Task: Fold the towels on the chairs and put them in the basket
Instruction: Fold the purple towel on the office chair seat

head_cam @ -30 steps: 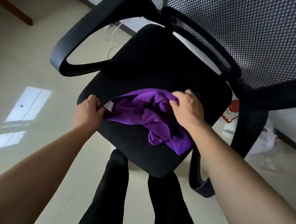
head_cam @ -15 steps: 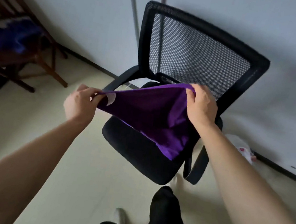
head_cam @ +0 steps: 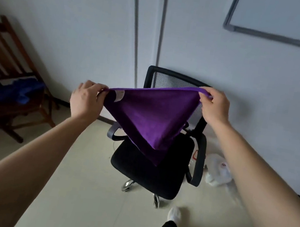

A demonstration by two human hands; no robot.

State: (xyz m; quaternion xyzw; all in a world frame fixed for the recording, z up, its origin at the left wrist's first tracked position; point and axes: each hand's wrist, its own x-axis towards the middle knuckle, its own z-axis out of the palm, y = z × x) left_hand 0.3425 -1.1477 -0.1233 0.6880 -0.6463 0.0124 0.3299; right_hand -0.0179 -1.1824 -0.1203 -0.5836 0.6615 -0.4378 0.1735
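Observation:
A purple towel (head_cam: 150, 119) hangs in the air, stretched along its top edge, with a white label near its left corner. My left hand (head_cam: 86, 99) pinches the left corner and my right hand (head_cam: 214, 106) pinches the right corner. The cloth sags to a point just above the seat of a black mesh office chair (head_cam: 148, 171). A blue towel (head_cam: 15, 91) lies crumpled on the seat of a wooden chair (head_cam: 7, 57) at the left. No basket is in view.
The office chair stands against a pale wall. White plastic bags (head_cam: 218, 172) lie on the floor to its right. A whiteboard (head_cam: 286, 19) hangs at the upper right. My white shoe (head_cam: 175, 214) and dark trouser leg show at the bottom.
Both hands have lifted the purple towel off the office chair's seat and pulled its corners apart, so it now hangs spread. My view has drawn back and risen.

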